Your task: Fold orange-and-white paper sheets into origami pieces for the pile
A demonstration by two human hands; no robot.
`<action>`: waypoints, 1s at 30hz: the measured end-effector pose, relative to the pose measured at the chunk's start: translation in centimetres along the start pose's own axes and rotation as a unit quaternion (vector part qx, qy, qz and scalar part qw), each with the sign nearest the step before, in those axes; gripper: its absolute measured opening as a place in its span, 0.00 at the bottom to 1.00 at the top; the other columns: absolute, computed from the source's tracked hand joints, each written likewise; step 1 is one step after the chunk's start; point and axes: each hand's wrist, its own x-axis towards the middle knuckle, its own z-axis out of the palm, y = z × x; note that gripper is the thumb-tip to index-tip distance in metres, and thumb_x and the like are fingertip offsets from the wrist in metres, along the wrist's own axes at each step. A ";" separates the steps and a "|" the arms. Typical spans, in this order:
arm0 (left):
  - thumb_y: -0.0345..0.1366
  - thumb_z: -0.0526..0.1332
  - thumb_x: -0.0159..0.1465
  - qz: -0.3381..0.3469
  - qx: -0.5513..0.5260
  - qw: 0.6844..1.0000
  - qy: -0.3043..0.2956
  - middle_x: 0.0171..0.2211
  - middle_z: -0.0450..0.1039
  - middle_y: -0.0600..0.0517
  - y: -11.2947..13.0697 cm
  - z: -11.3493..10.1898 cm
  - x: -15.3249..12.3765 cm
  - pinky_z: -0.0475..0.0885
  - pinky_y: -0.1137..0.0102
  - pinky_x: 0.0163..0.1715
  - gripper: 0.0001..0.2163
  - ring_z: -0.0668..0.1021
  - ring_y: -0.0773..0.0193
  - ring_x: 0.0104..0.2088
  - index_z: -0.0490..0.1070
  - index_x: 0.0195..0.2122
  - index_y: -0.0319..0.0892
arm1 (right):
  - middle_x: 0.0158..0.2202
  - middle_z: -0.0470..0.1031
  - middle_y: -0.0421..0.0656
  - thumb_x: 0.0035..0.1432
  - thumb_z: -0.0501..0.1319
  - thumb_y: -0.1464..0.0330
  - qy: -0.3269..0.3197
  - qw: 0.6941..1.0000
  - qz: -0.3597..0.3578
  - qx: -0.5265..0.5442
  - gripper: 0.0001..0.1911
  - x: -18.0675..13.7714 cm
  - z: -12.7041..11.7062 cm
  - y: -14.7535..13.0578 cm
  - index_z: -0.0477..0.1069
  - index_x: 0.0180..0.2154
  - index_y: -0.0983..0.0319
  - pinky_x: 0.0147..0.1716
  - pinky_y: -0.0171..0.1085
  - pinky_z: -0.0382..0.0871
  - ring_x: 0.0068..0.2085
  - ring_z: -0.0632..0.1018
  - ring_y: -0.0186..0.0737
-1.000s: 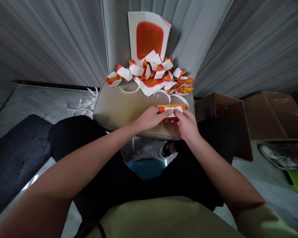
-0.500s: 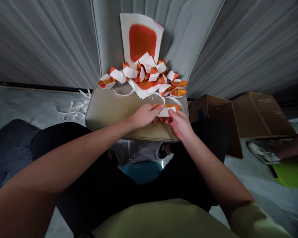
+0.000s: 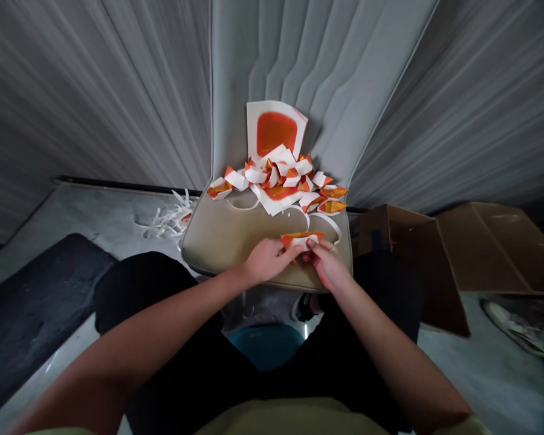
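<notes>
Just above the front of a chair seat, both hands grip one folded piece of paper, orange-gold along its top and white below. My left hand pinches its left part with the thumb across the front. On the right side, my right hand holds it between thumb and fingers; some fingertips are hidden behind the paper. Beyond the hands lies a heap of folded orange-and-white paper pieces. A flat sheet with an orange square leans on the chair back behind the heap.
White paper strips curl on the seat, and more strips lie on the floor at left. Open cardboard boxes stand at right, near another person's shoe. A blue basin sits below, between my legs.
The view has tilted up, so the chair and hands appear lower. My left thumb has slid from the paper's upper edge down its front, nearer my right thumb.
</notes>
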 end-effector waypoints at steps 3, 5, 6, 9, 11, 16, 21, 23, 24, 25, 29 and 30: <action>0.59 0.54 0.69 -0.021 0.000 1.000 -0.014 0.25 0.77 0.51 -0.8 -0.6 -0.6 0.69 0.71 0.27 0.27 0.75 0.64 0.23 0.78 0.29 0.41 | 0.25 0.78 0.40 0.42 0.74 0.48 -0.018 0.999 -0.004 -0.030 0.21 -0.4 0.4 0.2 0.79 0.28 0.58 0.28 0.39 0.69 0.25 0.72 0.37; 0.59 0.52 0.70 -0.029 -0.004 0.999 -0.026 0.25 0.78 0.50 -1.3 -1.0 -1.1 0.70 0.71 0.28 0.27 0.77 0.64 0.23 0.76 0.28 0.41 | 0.25 0.78 0.40 0.44 0.74 0.49 -0.030 0.998 -0.011 -0.056 0.19 -0.6 0.5 0.4 0.80 0.28 0.58 0.30 0.40 0.70 0.26 0.73 0.38; 0.58 0.52 0.70 -0.034 -0.001 0.999 -0.026 0.24 0.77 0.50 -1.5 -1.1 -1.3 0.70 0.71 0.28 0.27 0.77 0.64 0.23 0.75 0.27 0.42 | 0.25 0.77 0.40 0.46 0.73 0.49 -0.035 0.997 -0.014 -0.069 0.19 -0.7 0.5 0.6 0.80 0.28 0.57 0.30 0.40 0.69 0.27 0.73 0.39; 0.55 0.53 0.70 -0.049 0.019 0.999 -0.008 0.23 0.75 0.51 -1.8 -1.0 -2.1 0.69 0.70 0.28 0.24 0.77 0.63 0.24 0.73 0.26 0.43 | 0.23 0.75 0.39 0.50 0.72 0.50 -0.052 0.992 -0.022 -0.109 0.17 -1.0 0.5 1.0 0.80 0.25 0.56 0.30 0.40 0.68 0.27 0.72 0.41; 0.52 0.52 0.71 -0.057 0.033 0.998 0.005 0.23 0.75 0.51 -1.9 -0.6 -2.6 0.68 0.70 0.28 0.23 0.76 0.63 0.23 0.72 0.26 0.43 | 0.23 0.75 0.39 0.52 0.72 0.51 -0.062 0.989 -0.029 -0.134 0.15 -1.1 0.4 1.1 0.80 0.25 0.55 0.30 0.41 0.68 0.28 0.73 0.42; 0.52 0.54 0.69 -0.057 0.068 0.996 0.021 0.23 0.74 0.51 -2.4 -0.3 -2.5 0.65 0.69 0.27 0.22 0.74 0.64 0.24 0.71 0.24 0.43 | 0.25 0.76 0.41 0.55 0.69 0.54 -0.052 0.980 -0.071 -0.178 0.14 -1.4 0.8 1.1 0.79 0.24 0.54 0.32 0.43 0.69 0.30 0.75 0.46; 0.51 0.51 0.73 -0.042 0.075 0.996 -0.004 0.24 0.74 0.52 -2.0 -1.3 -1.5 0.66 0.72 0.27 0.23 0.75 0.65 0.27 0.71 0.26 0.41 | 0.29 0.78 0.42 0.60 0.66 0.53 -0.015 0.964 -0.116 -0.238 0.15 -1.7 1.1 2.3 0.79 0.28 0.55 0.34 0.42 0.71 0.32 0.77 0.46; 0.51 0.55 0.71 -0.035 0.083 0.996 -0.018 0.24 0.74 0.53 -1.6 -1.8 -1.0 0.64 0.73 0.27 0.22 0.73 0.66 0.26 0.72 0.26 0.41 | 0.32 0.79 0.44 0.61 0.65 0.53 0.002 0.955 -0.129 -0.268 0.16 -1.9 0.8 2.9 0.79 0.29 0.57 0.37 0.42 0.71 0.35 0.77 0.45; 0.52 0.57 0.71 -0.030 0.087 0.995 -0.031 0.24 0.75 0.54 -1.4 -2.1 -0.7 0.64 0.73 0.27 0.22 0.73 0.67 0.27 0.74 0.27 0.41 | 0.33 0.80 0.44 0.62 0.64 0.53 0.008 0.949 -0.136 -0.285 0.16 -2.0 0.6 3.2 0.79 0.30 0.58 0.38 0.42 0.70 0.36 0.77 0.45; 0.52 0.57 0.71 -0.027 0.091 0.995 -0.042 0.26 0.76 0.53 -1.2 -2.4 -0.4 0.64 0.73 0.29 0.22 0.75 0.66 0.28 0.76 0.28 0.41 | 0.34 0.80 0.45 0.63 0.64 0.53 0.011 0.943 -0.143 -0.302 0.16 -2.0 0.4 3.4 0.79 0.31 0.58 0.39 0.41 0.70 0.37 0.78 0.45; 0.45 0.60 0.71 -0.016 0.128 0.989 -0.074 0.37 0.83 0.50 -0.9 -3.6 0.6 0.67 0.71 0.36 0.15 0.80 0.61 0.37 0.82 0.36 0.43 | 0.34 0.81 0.45 0.64 0.63 0.53 0.000 0.921 -0.173 -0.349 0.17 -2.3 0.1 3.4 0.80 0.33 0.58 0.38 0.39 0.71 0.36 0.79 0.43; 0.44 0.61 0.70 -0.012 0.137 0.987 -0.082 0.38 0.83 0.50 -0.9 -3.8 0.7 0.67 0.71 0.37 0.13 0.80 0.61 0.38 0.83 0.38 0.43 | 0.34 0.81 0.45 0.64 0.64 0.53 0.003 0.920 -0.172 -0.352 0.17 -2.3 0.2 3.3 0.80 0.32 0.58 0.38 0.39 0.71 0.36 0.79 0.43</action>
